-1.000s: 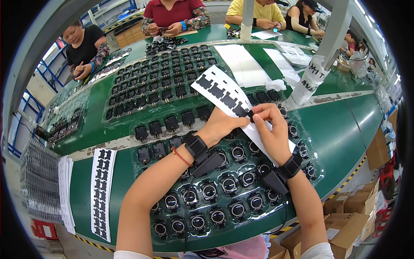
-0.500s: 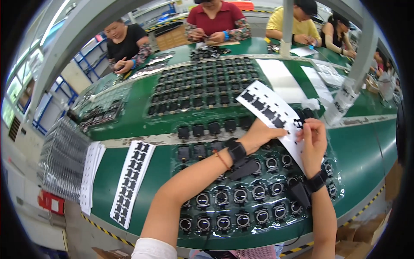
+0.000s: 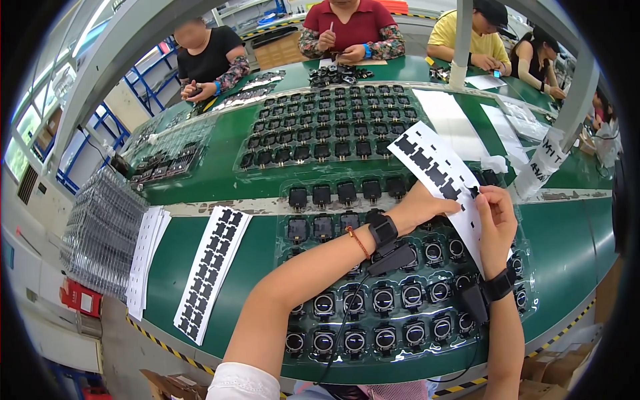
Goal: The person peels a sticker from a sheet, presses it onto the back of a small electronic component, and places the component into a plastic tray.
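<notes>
A white backing sheet with black die-cut stickers slants up over the tray. My left hand is closed on its edge, the thumb lying across it. My right hand pinches a small black sticker at the sheet's right side; whether the sticker is fully off the sheet I cannot tell. Below both hands lies a clear plastic tray holding black square parts in the far rows and round-ringed black parts in the near rows. Each wrist wears a black strap with a dark module.
Another sticker sheet stack lies left of the tray, beside white sheets and stacked clear trays. A second filled tray is beyond. A grey post stands right. Several people work across the green table.
The scene has shifted slightly rightward in view. My right fingers have closed in on the small black sticker, which showed more fully before. My left hand keeps its hold on the sheet.
</notes>
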Tool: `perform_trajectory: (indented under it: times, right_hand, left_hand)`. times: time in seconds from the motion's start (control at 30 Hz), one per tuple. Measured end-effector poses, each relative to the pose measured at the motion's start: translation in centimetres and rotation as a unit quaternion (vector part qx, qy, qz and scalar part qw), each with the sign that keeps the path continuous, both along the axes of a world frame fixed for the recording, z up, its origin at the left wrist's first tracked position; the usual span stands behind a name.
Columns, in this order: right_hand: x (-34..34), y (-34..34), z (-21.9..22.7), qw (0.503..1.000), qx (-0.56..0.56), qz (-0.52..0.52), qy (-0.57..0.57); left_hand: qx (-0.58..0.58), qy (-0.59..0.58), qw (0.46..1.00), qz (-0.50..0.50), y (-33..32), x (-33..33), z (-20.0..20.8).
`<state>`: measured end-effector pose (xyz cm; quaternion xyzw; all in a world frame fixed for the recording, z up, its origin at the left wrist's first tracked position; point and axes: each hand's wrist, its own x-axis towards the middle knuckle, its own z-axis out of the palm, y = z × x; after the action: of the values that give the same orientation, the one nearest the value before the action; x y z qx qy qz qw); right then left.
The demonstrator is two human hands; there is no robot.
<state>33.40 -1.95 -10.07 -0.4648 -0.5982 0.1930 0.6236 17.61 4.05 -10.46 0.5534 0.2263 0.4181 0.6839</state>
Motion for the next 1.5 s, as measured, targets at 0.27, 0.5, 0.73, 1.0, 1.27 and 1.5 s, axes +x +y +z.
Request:
perform_trajectory:
  times: [0.27,0.5,0.73,1.0,1.27,1.5]
  right_hand:
    - [-0.1,-0.3,0.2,0.999,-0.039,0.017,0.017]
    - [0.1,-0.2,-0.1,0.995,-0.039,0.048,0.078]
    - [-0.3,0.0,0.2,0.978,-0.082,0.070,0.179]
    - [-0.6,-0.5,1.0,0.965,-0.098,0.106,0.217]
    - [-1.0,-0.6,1.0,0.961,-0.088,0.131,0.225]
    - [-0.8,-0.4,0.6,0.960,-0.087,0.132,0.230]
  left_hand:
    - [-0.025,-0.013,1.000,-0.006,-0.4,-0.1,0.5]
    - [-0.044,-0.036,0.998,-0.020,0.0,0.3,-0.4]
    - [-0.060,-0.022,0.997,-0.042,-0.1,-0.1,0.4]
    - [-0.061,-0.015,0.997,-0.037,-0.4,-0.1,0.7]
    - [-0.058,-0.006,0.997,-0.041,-0.3,-0.1,0.8]
    - [-0.048,-0.008,0.998,-0.043,-0.3,-0.1,0.7]
